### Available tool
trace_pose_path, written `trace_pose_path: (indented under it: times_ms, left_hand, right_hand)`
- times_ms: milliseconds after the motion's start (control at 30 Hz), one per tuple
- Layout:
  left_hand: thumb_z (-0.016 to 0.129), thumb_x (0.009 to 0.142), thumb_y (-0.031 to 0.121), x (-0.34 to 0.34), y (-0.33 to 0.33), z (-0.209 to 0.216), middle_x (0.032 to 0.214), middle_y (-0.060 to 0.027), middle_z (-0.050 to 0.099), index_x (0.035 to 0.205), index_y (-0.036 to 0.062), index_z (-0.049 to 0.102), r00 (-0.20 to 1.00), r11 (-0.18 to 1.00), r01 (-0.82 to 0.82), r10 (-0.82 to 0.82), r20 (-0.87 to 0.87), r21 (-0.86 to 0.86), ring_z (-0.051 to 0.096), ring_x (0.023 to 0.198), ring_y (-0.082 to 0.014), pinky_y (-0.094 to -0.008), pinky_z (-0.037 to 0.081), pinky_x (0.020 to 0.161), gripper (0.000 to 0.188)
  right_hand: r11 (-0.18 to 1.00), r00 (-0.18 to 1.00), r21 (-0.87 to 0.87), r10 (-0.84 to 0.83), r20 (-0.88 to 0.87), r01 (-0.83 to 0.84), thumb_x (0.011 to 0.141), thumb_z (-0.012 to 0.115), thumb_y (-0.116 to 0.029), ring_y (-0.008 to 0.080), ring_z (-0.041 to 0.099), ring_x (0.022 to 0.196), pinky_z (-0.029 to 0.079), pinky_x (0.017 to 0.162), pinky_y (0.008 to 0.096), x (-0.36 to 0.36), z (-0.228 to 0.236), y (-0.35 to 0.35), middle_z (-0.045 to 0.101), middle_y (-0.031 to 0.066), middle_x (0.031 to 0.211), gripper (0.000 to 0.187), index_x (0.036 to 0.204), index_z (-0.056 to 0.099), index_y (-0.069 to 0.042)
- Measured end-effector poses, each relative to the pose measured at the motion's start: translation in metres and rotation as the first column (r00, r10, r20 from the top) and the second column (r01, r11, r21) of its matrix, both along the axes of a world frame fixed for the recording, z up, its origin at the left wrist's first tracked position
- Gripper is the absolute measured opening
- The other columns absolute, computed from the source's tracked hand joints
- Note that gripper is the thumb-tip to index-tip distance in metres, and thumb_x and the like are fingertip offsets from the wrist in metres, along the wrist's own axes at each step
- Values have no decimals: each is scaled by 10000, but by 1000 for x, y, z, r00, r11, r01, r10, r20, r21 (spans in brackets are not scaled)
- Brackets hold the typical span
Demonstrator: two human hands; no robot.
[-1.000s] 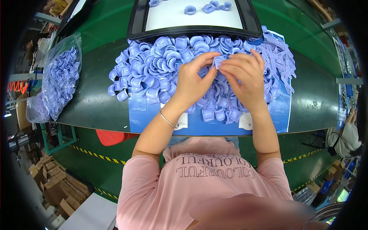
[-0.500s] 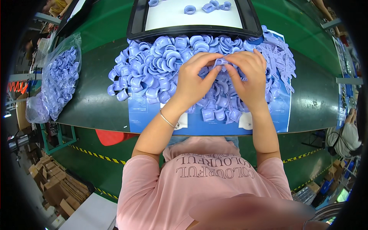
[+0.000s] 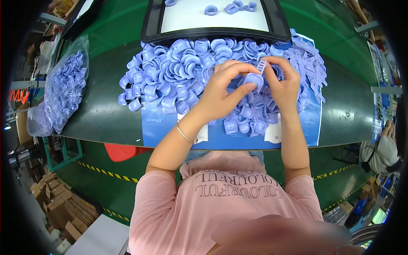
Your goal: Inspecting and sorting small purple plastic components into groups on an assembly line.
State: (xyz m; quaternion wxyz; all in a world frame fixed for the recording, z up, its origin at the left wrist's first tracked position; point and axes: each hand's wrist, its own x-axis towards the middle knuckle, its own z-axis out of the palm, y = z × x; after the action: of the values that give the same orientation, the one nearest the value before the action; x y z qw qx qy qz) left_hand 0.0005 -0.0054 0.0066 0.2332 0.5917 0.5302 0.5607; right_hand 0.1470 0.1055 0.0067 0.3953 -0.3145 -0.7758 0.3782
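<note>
Between thumb and fingers my left hand (image 3: pixel 225 87) grips a rounded lavender plastic piece (image 3: pixel 253 80), closed around its edge. My right hand (image 3: pixel 280 80) pinches the top of a short lavender slotted strap (image 3: pixel 261 65), which rises from the rounded piece. Whether strap and piece are joined is hard to see, since fingertips cover the meeting point. Both hands are above a heap of curved lavender plastic pieces (image 3: pixel 174 68). To the right of my right hand lies a pile of loose slotted straps (image 3: pixel 307 61).
Beyond the heap, a black-rimmed tray (image 3: pixel 214 33) with a white bottom holds several ring-shaped lavender pieces (image 3: pixel 210 10). A clear plastic bag (image 3: pixel 66 89) of similar parts lies at the table's left. Blue printed sheets (image 3: pixel 163 129) lie under the heap. A red stool (image 3: pixel 123 151) stands below the table edge.
My hands have moved slightly apart. The rounded piece and the upright strap now show between them, where fingers mostly covered them before. My right hand has shifted up the strap.
</note>
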Motion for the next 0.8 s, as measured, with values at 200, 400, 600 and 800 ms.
trace_pose_path:
  times_ms: [200,400,600,800]
  left_hand:
    - [650,824,134,3,3,0,991,19,641,967,153,634,893,967,-195,244,-378,164,526,1064,-214,-466,223,998,145]
    - [644,824,127,2,5,-7,986,26,656,1013,147,616,787,960,-187,273,-553,209,521,1094,-233,-515,202,1014,191]
    - [609,879,47,-5,3,-13,1017,-56,675,1226,40,438,964,997,-20,40,264,-75,478,1267,-222,-424,305,1067,387]
    - [620,866,-6,-2,7,-12,945,-80,697,1222,5,412,945,997,-64,71,319,-32,549,1192,-230,-359,370,1029,412]
  right_hand:
    - [805,870,-395,278,-406,-442,885,601,-17,173,634,902,496,834,287,-6,5,-5,636,130,1075,141,1020,612,24]
    - [850,881,-359,221,-419,-384,845,601,77,227,631,996,505,853,322,-1,-1,-5,615,170,1121,149,981,592,17]
    - [939,948,223,294,-124,-262,786,672,76,247,656,961,530,804,322,-1,-2,-5,672,148,1007,135,893,627,6]
    - [915,955,330,280,-97,-234,744,708,56,239,673,861,531,765,311,-5,4,-17,699,121,939,148,864,646,-5]
